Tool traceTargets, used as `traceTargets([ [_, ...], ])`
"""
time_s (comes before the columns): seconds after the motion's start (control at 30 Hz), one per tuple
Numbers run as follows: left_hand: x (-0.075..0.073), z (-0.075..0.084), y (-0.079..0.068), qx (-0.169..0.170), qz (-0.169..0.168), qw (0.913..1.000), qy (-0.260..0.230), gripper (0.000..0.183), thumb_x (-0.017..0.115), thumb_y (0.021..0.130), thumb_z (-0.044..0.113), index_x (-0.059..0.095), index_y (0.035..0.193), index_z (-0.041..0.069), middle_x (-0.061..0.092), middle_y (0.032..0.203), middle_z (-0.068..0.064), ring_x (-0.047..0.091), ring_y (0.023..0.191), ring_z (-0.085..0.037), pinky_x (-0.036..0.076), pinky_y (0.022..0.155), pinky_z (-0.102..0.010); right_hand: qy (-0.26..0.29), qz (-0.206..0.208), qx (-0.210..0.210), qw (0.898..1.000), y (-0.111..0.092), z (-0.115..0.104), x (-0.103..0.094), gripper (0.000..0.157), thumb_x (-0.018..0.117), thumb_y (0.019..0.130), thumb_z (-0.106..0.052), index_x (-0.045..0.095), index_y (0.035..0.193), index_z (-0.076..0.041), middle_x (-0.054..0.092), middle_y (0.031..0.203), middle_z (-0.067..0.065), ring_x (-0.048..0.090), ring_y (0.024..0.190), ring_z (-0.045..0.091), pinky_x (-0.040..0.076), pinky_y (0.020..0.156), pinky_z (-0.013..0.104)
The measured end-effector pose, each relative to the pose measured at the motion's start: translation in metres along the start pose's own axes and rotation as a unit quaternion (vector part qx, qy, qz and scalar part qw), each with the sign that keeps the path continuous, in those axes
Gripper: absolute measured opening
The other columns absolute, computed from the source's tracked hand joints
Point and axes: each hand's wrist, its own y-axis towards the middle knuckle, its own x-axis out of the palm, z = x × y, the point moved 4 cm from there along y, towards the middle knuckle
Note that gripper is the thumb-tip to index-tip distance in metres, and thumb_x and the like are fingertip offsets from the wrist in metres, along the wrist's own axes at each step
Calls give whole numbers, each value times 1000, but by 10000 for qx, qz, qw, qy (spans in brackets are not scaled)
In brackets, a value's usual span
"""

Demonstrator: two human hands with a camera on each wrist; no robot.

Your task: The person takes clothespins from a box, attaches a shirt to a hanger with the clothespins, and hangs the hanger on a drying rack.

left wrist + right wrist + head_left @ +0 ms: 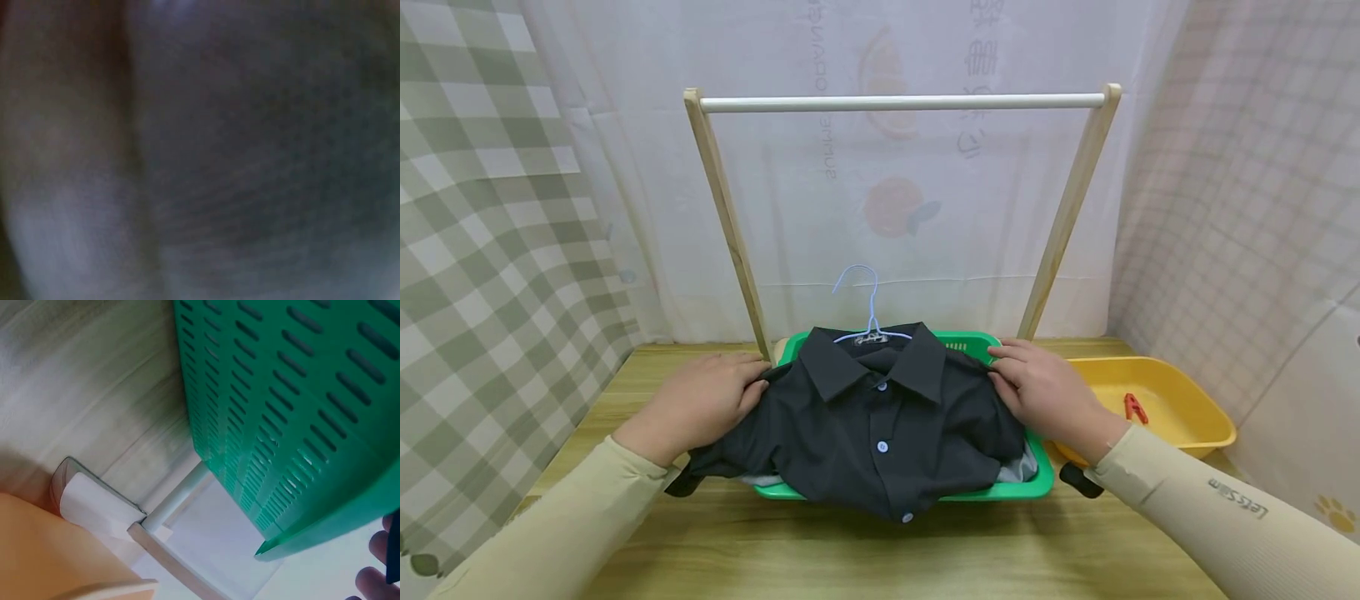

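A black short-sleeved shirt [842,433] with pale buttons lies spread over a green basket [1041,483], its collar toward the back. Inside the collar sits a light-blue wire hanger [874,300], hook upright above the neckline. My left hand [707,400] pinches the shirt at the left shoulder. At the opposite shoulder, my right hand [1048,387] pinches the cloth between thumb and fingers. Dark blurred fabric [262,156] fills most of the left wrist view. In the right wrist view, fingertips [375,584] show beside a dark bit of cloth near the basket's slotted wall [269,412].
Behind the basket stands a rack with a white rail [902,103] and wooden legs [1067,217]. To the right is a yellow tray [1180,392] holding a red clip [1135,408]. Grey cloth [1018,468] shows under the shirt. A wooden tabletop [880,558] lies beneath.
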Motion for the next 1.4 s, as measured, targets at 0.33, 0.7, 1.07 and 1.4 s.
traceTargets([
  [0.33,-6,1,4,-78,417,9990,-114,15,49,96,26,59,88,17,62,82,4,59,74,-19,47,74,-39,-35,553,19,9985,1,5,-9,25,66,82,-19,70,101,-3,68,107,12,60,104,30,48,89,46],
  [0.7,-12,2,8,17,862,9960,-215,16,51,96,26,59,84,18,58,77,5,59,71,-18,46,78,-40,-83,760,147,9970,2,11,-14,25,65,83,-18,68,101,-2,67,109,12,60,104,29,49,88,46],
  [1.07,-26,4,12,146,1169,9921,-440,17,53,95,24,61,106,13,65,95,0,62,79,-20,47,82,-40,40,854,284,9959,7,14,-22,22,62,85,-16,65,102,-1,66,107,12,61,97,29,50,85,45],
  [1.4,-37,9,19,289,1213,9894,-739,22,49,97,27,59,115,19,66,102,2,61,83,-18,49,76,-37,177,695,645,9953,9,16,-26,13,54,86,-8,56,99,-4,59,78,6,52,65,18,48,60,33],
])
